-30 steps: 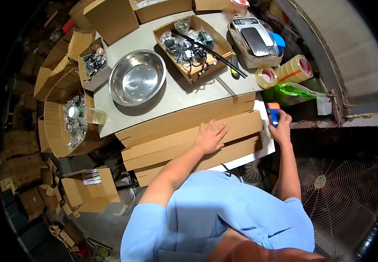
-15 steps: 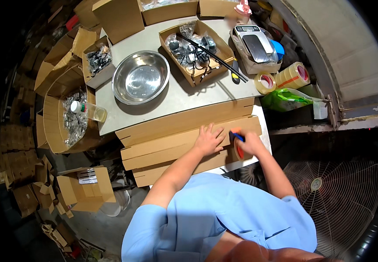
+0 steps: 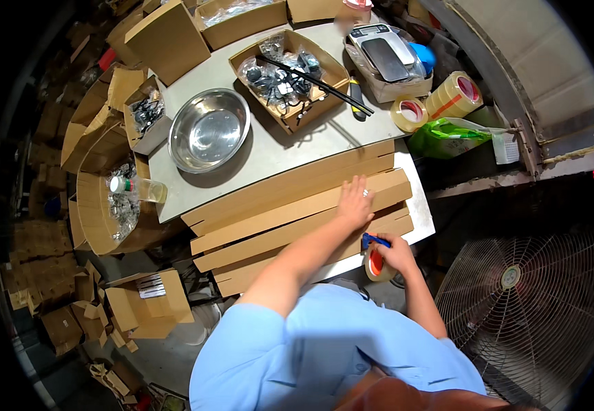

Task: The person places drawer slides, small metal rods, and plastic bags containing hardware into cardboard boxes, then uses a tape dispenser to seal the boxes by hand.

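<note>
A long, flat brown cardboard carton [image 3: 269,214] with slotted flaps lies across the near side of the white table. My left hand [image 3: 355,207] rests palm down on it toward the right end, fingers stretched out, a ring on one finger. Close by at the carton's near right corner, my right hand [image 3: 400,255] grips a blue tape dispenser [image 3: 369,240]. The dispenser carries a roll of tape with an orange-red core and hangs just off the table's front edge. Whether any tape runs from it to the cardboard I cannot tell.
Behind the carton stand a steel bowl [image 3: 210,130] and a box of bagged black parts [image 3: 290,79] with black rods across it. A scale [image 3: 382,55] and tape rolls [image 3: 408,114] sit at the right. Open boxes line the left; a large fan [image 3: 516,301] stands lower right.
My left hand has slid right along the cardboard. My right hand has drawn the dispenser back toward me, off the carton's right end. The whole view has shifted slightly.
</note>
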`<state>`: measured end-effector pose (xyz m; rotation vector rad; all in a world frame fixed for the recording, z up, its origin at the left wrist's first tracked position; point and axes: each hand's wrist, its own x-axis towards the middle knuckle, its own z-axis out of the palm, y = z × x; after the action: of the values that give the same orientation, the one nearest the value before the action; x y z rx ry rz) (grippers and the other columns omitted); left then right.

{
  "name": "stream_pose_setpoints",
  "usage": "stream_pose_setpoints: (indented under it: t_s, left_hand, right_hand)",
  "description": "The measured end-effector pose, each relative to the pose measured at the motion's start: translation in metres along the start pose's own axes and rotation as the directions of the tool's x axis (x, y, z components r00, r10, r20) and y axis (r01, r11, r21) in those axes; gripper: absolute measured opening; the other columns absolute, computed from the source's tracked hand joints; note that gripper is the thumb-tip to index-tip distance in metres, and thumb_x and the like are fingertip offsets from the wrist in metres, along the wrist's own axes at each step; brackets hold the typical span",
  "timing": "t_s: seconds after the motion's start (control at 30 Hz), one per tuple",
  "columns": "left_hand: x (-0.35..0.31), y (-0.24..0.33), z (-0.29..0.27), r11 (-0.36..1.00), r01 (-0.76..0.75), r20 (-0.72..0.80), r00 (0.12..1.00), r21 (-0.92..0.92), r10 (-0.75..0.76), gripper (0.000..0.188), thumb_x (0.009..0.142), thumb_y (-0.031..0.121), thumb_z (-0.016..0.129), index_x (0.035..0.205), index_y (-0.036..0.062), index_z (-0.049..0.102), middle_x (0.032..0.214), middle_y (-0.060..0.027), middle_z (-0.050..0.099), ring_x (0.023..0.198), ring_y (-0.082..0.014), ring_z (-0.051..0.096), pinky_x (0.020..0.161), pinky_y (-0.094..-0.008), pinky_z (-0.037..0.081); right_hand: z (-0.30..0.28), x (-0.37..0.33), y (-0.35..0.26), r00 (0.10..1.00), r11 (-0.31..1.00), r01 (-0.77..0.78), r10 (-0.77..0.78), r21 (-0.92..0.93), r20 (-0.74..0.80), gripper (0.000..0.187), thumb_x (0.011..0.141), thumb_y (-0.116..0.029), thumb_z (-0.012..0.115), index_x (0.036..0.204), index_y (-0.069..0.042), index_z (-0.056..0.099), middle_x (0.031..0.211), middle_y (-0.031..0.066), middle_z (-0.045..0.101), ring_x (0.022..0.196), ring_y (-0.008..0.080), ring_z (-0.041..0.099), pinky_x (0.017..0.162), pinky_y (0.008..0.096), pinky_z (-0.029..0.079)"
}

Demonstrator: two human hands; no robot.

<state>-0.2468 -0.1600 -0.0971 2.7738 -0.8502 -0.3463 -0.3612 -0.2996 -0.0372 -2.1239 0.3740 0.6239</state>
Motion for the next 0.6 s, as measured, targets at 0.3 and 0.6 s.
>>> stream_pose_setpoints:
  t_s: [0.3, 0.6]
  left_hand:
    - [-0.105, -0.069, -0.004, 0.992, 0.071, -0.091, 0.994, 0.104, -0.062, 0.078, 0.074, 0.043, 0.068, 0.142, 0.0407, 0.028, 0.149, -0.0179, 0.023, 0.133, -0.0422, 0.027, 0.107, -0.0578, 0.020]
    - [-0.314, -0.244, -0.007, 0.991, 0.085, -0.213, 0.975, 0.103, -0.061, 0.064, 0.078, 0.056, 0.059, 0.136, 0.0366, 0.042, 0.148, -0.0106, 0.028, 0.132, -0.0436, 0.028, 0.104, -0.0622, 0.023]
  right_hand:
    - [0.049, -0.055, -0.049, 0.999, 0.968, 0.038, -0.046, -0.248, -0.026, 0.043, 0.076, -0.027, 0.063, 0.112, -0.004, 0.062, 0.104, 0.0211, 0.064, 0.098, 0.0346, 0.061, 0.087, 0.0388, 0.047]
    - [0.189, -0.017, -0.255, 0.885, 0.873, 0.463, -0.464, -0.154, 0.031, 0.030, 0.079, -0.028, 0.060, 0.100, -0.007, 0.068, 0.095, 0.0164, 0.067, 0.090, 0.0363, 0.062, 0.080, 0.0401, 0.049]
